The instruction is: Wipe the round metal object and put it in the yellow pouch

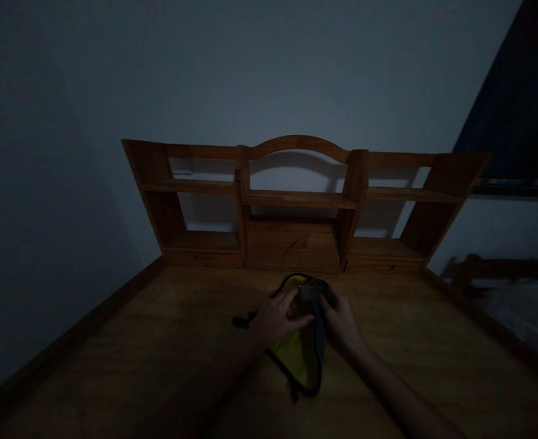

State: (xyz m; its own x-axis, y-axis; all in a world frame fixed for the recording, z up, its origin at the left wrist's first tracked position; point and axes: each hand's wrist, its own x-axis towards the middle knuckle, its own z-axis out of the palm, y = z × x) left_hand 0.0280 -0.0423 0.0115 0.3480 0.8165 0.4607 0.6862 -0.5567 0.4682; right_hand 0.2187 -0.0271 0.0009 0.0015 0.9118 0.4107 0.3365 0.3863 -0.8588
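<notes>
I have both hands together over the desk point(159, 353) in dim light. My left hand point(275, 317) is curled on the near-left side of a dark object point(309, 291), thumb stretched below it and fingers above, grasping it. My right hand point(344, 320) has its fingertips bent at the object's right side, where the edge of a pouch point(298, 360) also runs; I cannot tell whether it pinches the object, that edge or both. The object sits between my hands, at the far end of the pouch, and is too dark for me to identify.

The pouch lies under and between the hands, its yellow inside showing, its black-trimmed tip pointing back toward me. One black tab point(240, 322) sticks out just left of the left hand; another point(293, 393) hangs nearer me than both hands. Beyond the hands stands a wooden shelf unit point(298, 198), against a pale wall point(259, 73). Well off to the right of my right hand, some whitish material point(515, 311) shows past the desk's edge.
</notes>
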